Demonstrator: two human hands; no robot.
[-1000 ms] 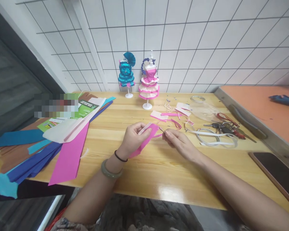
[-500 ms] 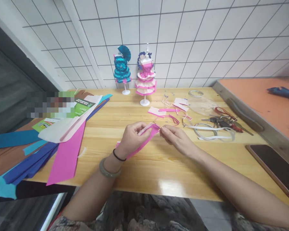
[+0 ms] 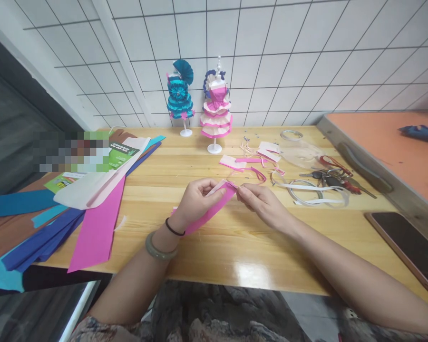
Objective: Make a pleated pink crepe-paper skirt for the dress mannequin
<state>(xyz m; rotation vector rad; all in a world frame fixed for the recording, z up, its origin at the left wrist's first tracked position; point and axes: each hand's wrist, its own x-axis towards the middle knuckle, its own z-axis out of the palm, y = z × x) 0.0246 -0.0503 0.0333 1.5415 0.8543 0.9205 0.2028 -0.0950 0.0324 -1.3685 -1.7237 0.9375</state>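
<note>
My left hand (image 3: 199, 202) is closed on a pink crepe paper strip (image 3: 216, 208), thumb on top. A pale band runs along the strip's upper side. One end of the strip points toward my other hand, and the rest slants back under my left wrist. At the right end, my right hand (image 3: 259, 199) pinches with thumb and forefinger at the strip's corner. Its fingertips hide what exactly lies between them. Past the hands stand two small dress forms, a pink and white dress (image 3: 217, 114) and a teal dress (image 3: 180, 97).
Crepe paper sheets (image 3: 96, 228) in several colours spread over the left side. Pink and white scraps (image 3: 235, 162) lie beyond my hands. Keys (image 3: 330, 180), wire coils (image 3: 305, 190) and a phone (image 3: 406, 242) are at the right, beside an orange-topped box (image 3: 381, 142).
The pink strip has turned slightly, so more of its flat face shows between my hands. Both hands keep nearly the same place and grip. The camera view has shifted a little.
</note>
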